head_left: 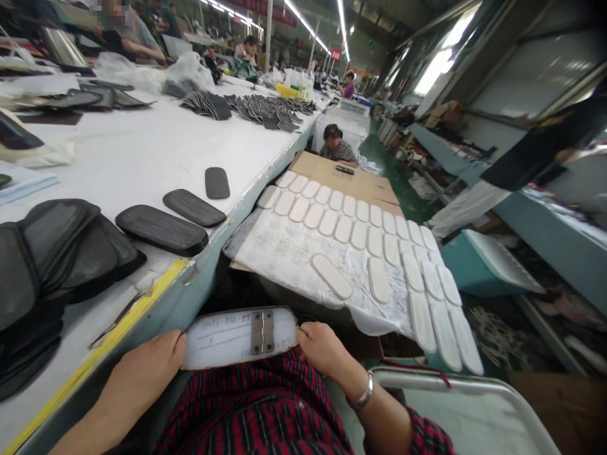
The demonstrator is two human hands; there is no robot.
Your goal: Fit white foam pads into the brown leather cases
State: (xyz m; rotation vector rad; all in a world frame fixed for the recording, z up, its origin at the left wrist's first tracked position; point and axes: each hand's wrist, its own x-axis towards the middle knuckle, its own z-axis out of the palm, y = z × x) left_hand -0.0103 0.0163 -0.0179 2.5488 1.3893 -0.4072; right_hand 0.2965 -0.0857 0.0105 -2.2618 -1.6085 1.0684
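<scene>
A long oval white plate (pixel 218 339) with a metal hinge (pixel 262 332) and faint handwriting is held level over my lap. My left hand (pixel 159 357) grips its left end, fingers closed. At the right end, my right hand (pixel 320 344) pinches the edge between thumb and fingers. Dark oval pads (pixel 161 229) lie on the white table to the left, beside a pile of larger black pads (pixel 61 246). Ahead, rows of pale oval pieces (pixel 329 222) cover a sheet-lined board, with two lone pieces (pixel 332 276) nearer me.
The white table (pixel 142 151) has a yellow-striped edge (pixel 99 354) close to my left arm. Stacked grey pieces (pixel 265 110) and plastic bags stand farther back. A person (pixel 337 148) is beyond the cardboard (pixel 341 174). A teal bin (pixel 493 262) and a metal-rimmed tray (pixel 474 411) are at right.
</scene>
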